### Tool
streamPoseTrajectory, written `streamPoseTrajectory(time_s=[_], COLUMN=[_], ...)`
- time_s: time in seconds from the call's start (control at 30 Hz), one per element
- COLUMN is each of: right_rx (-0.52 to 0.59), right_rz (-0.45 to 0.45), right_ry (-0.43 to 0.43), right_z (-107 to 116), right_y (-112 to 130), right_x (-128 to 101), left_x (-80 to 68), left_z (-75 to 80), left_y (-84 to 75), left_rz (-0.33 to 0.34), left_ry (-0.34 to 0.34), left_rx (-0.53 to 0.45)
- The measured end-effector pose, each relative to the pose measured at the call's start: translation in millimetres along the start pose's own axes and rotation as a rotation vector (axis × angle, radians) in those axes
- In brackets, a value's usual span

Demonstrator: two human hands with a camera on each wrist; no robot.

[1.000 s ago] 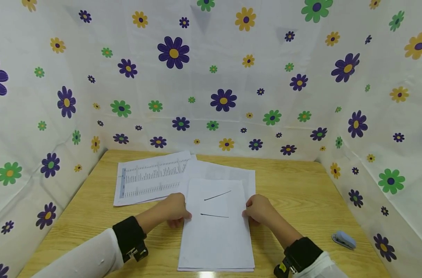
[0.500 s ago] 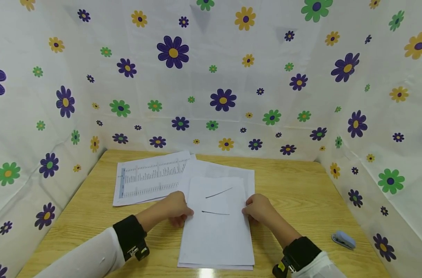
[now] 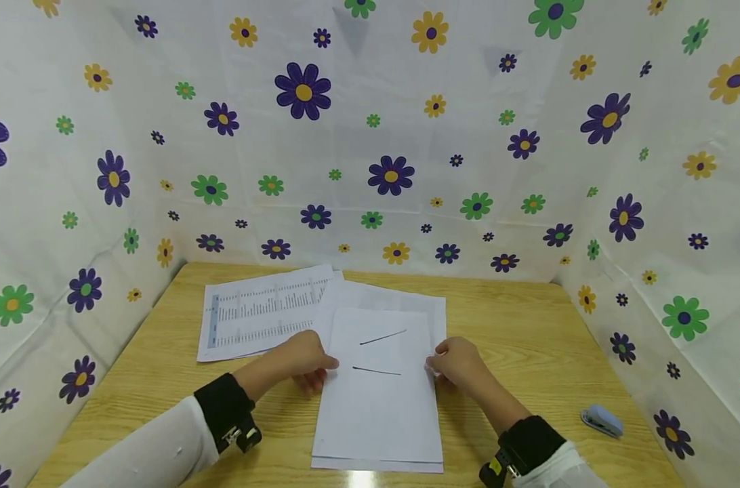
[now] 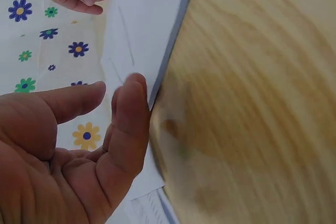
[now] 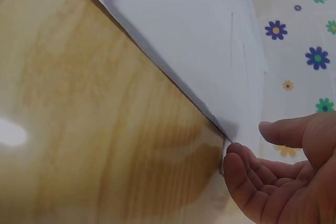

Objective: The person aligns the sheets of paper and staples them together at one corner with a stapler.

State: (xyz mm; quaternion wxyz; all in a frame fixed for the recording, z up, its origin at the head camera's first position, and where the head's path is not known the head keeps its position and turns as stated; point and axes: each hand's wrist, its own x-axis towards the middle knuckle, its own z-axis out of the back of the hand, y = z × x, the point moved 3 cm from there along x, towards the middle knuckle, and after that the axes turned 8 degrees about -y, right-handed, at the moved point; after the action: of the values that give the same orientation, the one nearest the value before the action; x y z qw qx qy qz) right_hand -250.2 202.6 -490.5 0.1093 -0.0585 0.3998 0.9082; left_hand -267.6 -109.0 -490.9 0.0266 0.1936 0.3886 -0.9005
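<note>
A small stack of white paper sheets (image 3: 379,413) lies at the table's middle, its top sheet bearing two thin dark strokes. At the near end, the top sheet sits slightly farther back than the sheet beneath. My left hand (image 3: 309,362) is at the stack's left edge, and my right hand (image 3: 458,362) at its right edge. In the left wrist view, the left fingers (image 4: 128,129) are by the paper edge, with the thumb apart from them. The right wrist view shows the right fingers (image 5: 241,174) at a paper corner, the thumb likewise apart.
Behind the stack lie another white sheet (image 3: 400,298) and printed pages with a table of text (image 3: 263,315). A blue stapler (image 3: 602,420) rests on the wooden table (image 3: 504,305) at the right. A flower-patterned cloth (image 3: 370,149) surrounds the back and sides.
The top sheet has slid slightly away from me, so more of the lower sheet's near edge shows. Both hands have shifted a little farther forward along the sides.
</note>
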Motion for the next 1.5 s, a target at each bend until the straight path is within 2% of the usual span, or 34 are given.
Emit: streamPoseTrajectory(time_s=[0.23, 0.4, 0.5, 0.67, 0.93, 1.23, 1.5], right_rx=[0.102, 0.217, 0.283, 0.378, 0.443, 0.454, 0.443], right_rz=[-0.062, -0.122, -0.182, -0.281, -0.38, -0.431, -0.444], right_ry=[-0.043, -0.014, 0.013, 0.041, 0.007, -0.005, -0.026], right_z=[33, 48, 49, 44, 37, 33, 29], right_y=[1, 1, -2, -5, -4, -1, 3], right_x=[18, 33, 42, 51, 60, 69, 68], left_x=[17.4, 37.4, 49.6, 67.0, 84.3, 92.5, 99.4], left_z=[30.6, 47.6, 52.5, 51.1, 48.6, 44.8, 44.2], left_y=[-7.8, -12.3, -14.2, -15.3, -14.2, -14.9, -14.8], left_rz=[0.0, -0.005, 0.029, 0.102, 0.179, 0.213, 0.198], left_ry=[-0.085, -0.146, -0.164, -0.166, -0.182, -0.205, -0.25], left_rx=[-0.001, 0.088, 0.102, 0.042, -0.05, -0.153, -0.104])
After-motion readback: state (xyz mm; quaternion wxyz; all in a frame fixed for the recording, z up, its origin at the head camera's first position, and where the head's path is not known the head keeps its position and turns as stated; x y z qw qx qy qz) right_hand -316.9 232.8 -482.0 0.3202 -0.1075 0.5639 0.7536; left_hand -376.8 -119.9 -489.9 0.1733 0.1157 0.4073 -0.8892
